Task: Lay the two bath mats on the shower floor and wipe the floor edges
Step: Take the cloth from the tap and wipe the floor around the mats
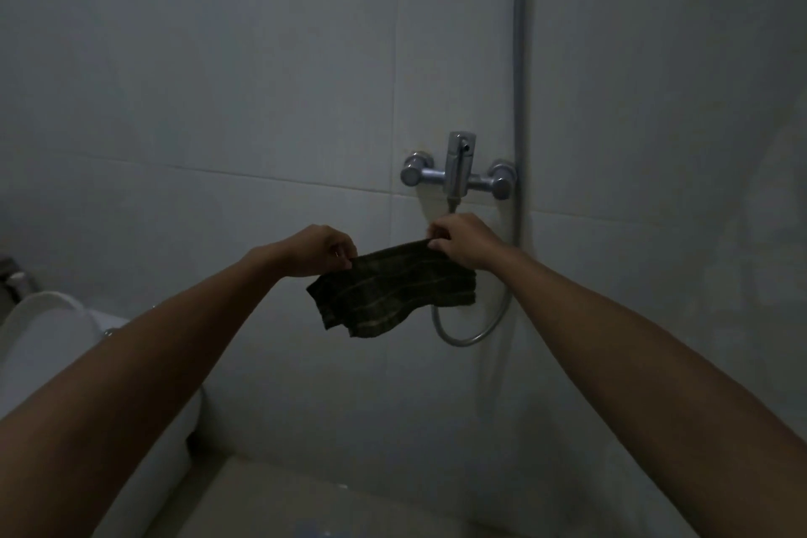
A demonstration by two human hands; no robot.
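Though dim, dark striped cloth (pixel 395 290), limp.

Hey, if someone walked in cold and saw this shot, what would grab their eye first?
Most striking is the dark striped cloth at centre, stretched in mid-air: the left hand pinches one top corner, the right hand the other. Just above, a chrome shower mixer tap juts from the pale tiled wall, and a white toilet sits at the left edge.

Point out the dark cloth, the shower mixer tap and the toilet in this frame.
dark cloth (pixel 393 297): head view, middle of the hanging fabric.
shower mixer tap (pixel 458 170): head view, chrome body between the two knobs.
toilet (pixel 48 332): head view, white lid at the left edge.
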